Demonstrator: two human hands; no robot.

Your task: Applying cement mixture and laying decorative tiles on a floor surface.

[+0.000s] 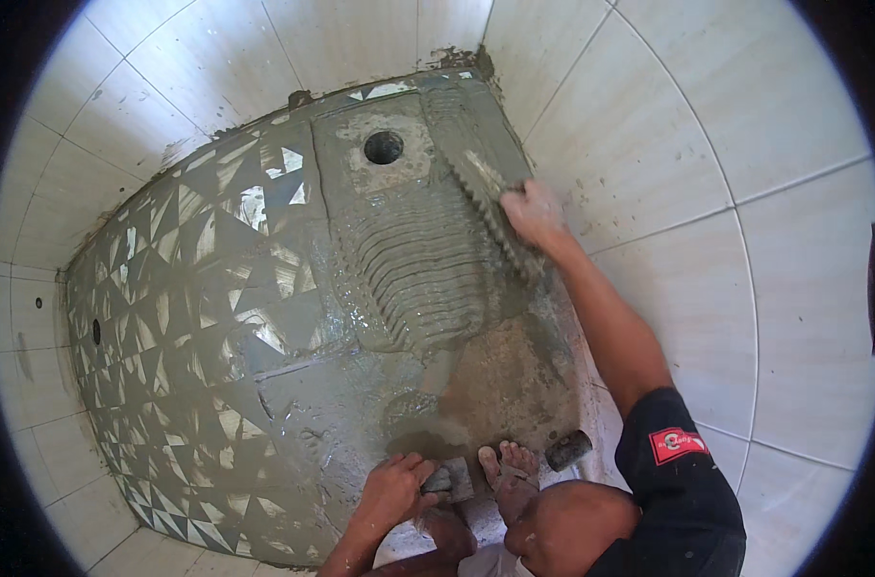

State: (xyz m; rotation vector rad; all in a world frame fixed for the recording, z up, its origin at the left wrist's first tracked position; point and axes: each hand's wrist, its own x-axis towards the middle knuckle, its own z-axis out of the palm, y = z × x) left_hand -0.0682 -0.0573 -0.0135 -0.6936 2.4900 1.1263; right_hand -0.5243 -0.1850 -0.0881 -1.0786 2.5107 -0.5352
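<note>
My right hand (538, 213) grips a notched trowel (486, 197) coated in wet grey mortar, its toothed edge facing left. The trowel lies slanted over the mortar bed, close to the right wall. Left of it spreads mortar combed into curved ridges (423, 264). Down by my feet, my left hand (397, 489) is closed at a small grey, mortar-smeared piece (449, 479); its exact kind is unclear. Around a round drain hole (384, 147), above the ridges, is a rough patch of bare surface.
Patterned floor tiles (192, 250), smeared with grey mortar, cover the left side. Large cream wall tiles (668, 144) surround the floor. A dark cylindrical stub (568, 449) is right of my bare foot (508, 471). Brownish, damp floor (505, 375) lies below the ridges.
</note>
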